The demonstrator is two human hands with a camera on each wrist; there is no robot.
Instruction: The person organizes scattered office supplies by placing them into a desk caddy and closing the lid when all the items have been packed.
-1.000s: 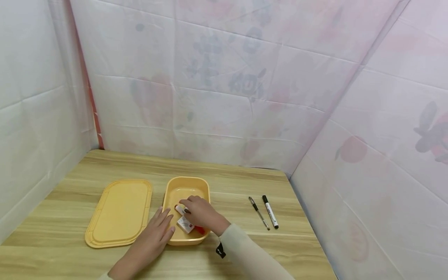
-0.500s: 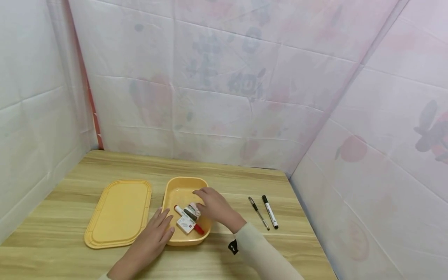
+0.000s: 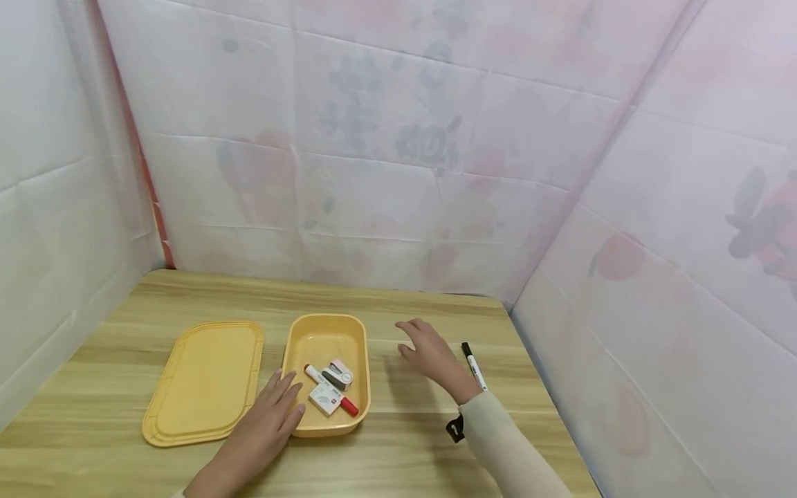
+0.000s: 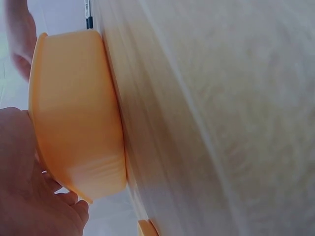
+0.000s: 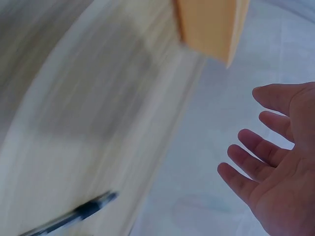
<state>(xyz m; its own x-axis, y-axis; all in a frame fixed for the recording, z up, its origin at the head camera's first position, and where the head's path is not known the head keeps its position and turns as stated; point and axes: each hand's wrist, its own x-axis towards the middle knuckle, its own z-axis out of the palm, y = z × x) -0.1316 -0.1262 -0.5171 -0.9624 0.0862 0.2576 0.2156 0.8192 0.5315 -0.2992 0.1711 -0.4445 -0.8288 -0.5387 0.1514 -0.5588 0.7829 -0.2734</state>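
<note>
A yellow plastic box [image 3: 367, 373] stands on the table. My left hand [image 3: 264, 415] rests on its left rim with fingers extended; the left wrist view shows some fingertips at the rim. Inside lie a white marker with a red cap [image 3: 349, 406], a small white block with print [image 3: 325, 399] and a small grey, white and pink item [image 3: 338, 375] of unclear kind. Right of the box, my right hand [image 3: 434, 356] hovers with fingers spread, holding nothing. A pen [image 5: 83, 212] lies below it, hidden in the head view. Farther right is a black-capped marker [image 3: 474, 366].
The yellow lid [image 3: 208, 380] lies flat left of the box. White printed sheets [image 3: 373, 194] stand as walls behind and on both sides of the wooden table [image 3: 398, 456]. A black strap end [image 3: 456, 429] hangs at the right sleeve.
My right hand has lifted out of the box and moved right, leaving the grey, white and pink item inside. My left hand stays at the rim. The view has shifted slightly.
</note>
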